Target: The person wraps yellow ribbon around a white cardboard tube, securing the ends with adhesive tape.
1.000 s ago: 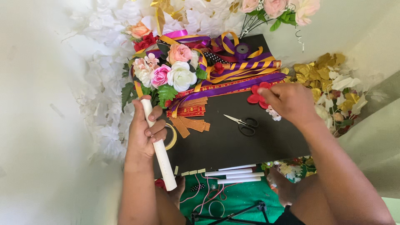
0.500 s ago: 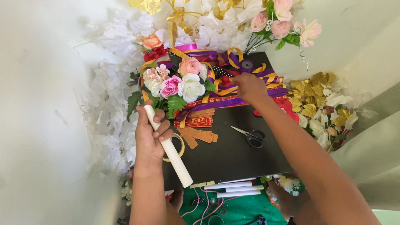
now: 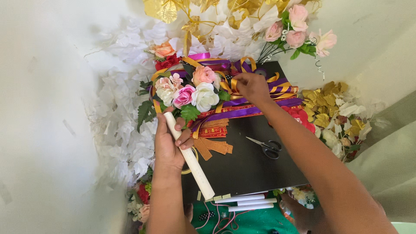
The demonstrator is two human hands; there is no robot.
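Note:
My left hand (image 3: 169, 145) grips a white tube handle (image 3: 193, 167) whose top carries a bouquet of pink, white and peach artificial flowers (image 3: 190, 89) with green leaves. My right hand (image 3: 251, 86) reaches across the black board (image 3: 251, 169) and pinches the pile of purple, gold and orange ribbons (image 3: 260, 102) beside the bouquet. Orange ribbon strips (image 3: 214, 147) lie under the flowers. Black-handled scissors (image 3: 266, 147) rest on the board below my right forearm.
White artificial petals (image 3: 121, 130) heap along the left. Gold leaves (image 3: 329, 108) and red flowers (image 3: 301, 117) sit at the right, pink roses (image 3: 299, 30) at the top. Several white tubes (image 3: 247, 203) lie at the board's near edge above a green surface (image 3: 251, 221).
My right hand has moved from the red flower at the right, up and left onto the ribbon pile. The left hand keeps hold of the tube. The view has shifted slightly.

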